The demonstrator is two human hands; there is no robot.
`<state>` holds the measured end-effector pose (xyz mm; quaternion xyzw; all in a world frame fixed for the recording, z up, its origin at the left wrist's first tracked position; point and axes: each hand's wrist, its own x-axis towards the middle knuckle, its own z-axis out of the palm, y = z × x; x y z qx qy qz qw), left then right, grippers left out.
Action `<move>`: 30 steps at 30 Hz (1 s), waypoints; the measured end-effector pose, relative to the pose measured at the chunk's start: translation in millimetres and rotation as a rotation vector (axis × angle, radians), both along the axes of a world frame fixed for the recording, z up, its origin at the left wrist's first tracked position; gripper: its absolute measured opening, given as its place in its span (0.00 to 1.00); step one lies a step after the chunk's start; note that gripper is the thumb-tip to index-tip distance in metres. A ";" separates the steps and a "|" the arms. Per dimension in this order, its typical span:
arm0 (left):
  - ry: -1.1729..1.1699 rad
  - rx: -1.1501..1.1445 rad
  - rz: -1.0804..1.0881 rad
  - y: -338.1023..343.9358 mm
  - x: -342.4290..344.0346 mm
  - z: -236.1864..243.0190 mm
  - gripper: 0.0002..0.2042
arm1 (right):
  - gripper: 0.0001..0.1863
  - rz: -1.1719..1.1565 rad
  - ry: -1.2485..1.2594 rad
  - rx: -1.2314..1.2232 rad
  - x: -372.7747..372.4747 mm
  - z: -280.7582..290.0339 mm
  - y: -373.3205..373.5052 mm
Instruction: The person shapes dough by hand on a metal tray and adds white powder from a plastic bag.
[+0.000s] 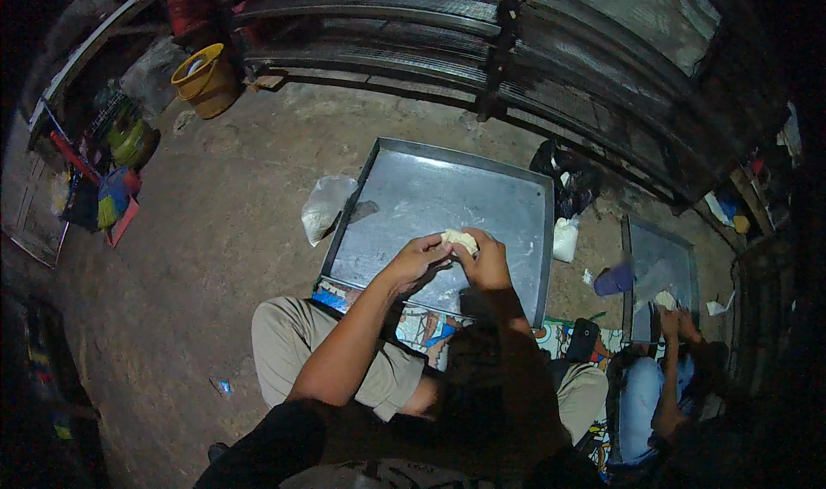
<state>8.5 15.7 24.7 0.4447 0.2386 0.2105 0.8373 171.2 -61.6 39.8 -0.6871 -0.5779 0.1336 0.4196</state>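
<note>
Between my two hands is a pale lump of dough (460, 239), held above a large square metal tray (430, 179). My left hand (419, 259) closes its fingertips on the dough's left side. On the other side, my right hand (488, 261) grips it with the thumb underneath and the fingers curled over the edge. White flour is smeared over the tray's surface. A clear plastic bag of white powder (327, 207) leans against the tray's left wall.
To the right, another person's hands (677, 321) work dough over a second tray (662, 248). Nearby are a purple cup (613, 280), a white bag (564, 239), a black bag (564, 179) and a phone (582, 340). Metal racks (387, 37) and a yellow bucket (206, 85) stand behind.
</note>
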 end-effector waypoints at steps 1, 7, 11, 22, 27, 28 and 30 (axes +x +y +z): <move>-0.007 0.092 0.013 -2.7 2.0 0.7 0.20 | 0.19 -0.014 0.019 -0.013 1.4 4.2 -0.9; 0.023 0.415 0.131 -18.4 15.5 -1.1 0.27 | 0.15 -0.178 0.152 -0.005 0.2 -0.9 2.0; 0.069 0.244 0.279 -25.0 20.6 4.6 0.23 | 0.16 -0.111 0.405 -0.064 6.9 -15.1 1.5; 0.061 0.037 0.388 -2.6 8.9 -18.8 0.14 | 0.26 0.209 0.219 -0.011 -17.0 11.2 -3.5; 0.080 0.171 0.400 -8.7 14.8 -6.6 0.15 | 0.19 0.103 -0.071 0.100 -16.5 8.5 -4.5; 0.041 0.190 0.415 -10.2 17.0 -5.1 0.15 | 0.18 0.083 -0.027 0.091 -16.2 10.5 -4.3; 0.104 0.323 0.412 -12.5 19.4 -2.1 0.15 | 0.15 0.045 0.061 0.073 -15.4 14.6 -2.9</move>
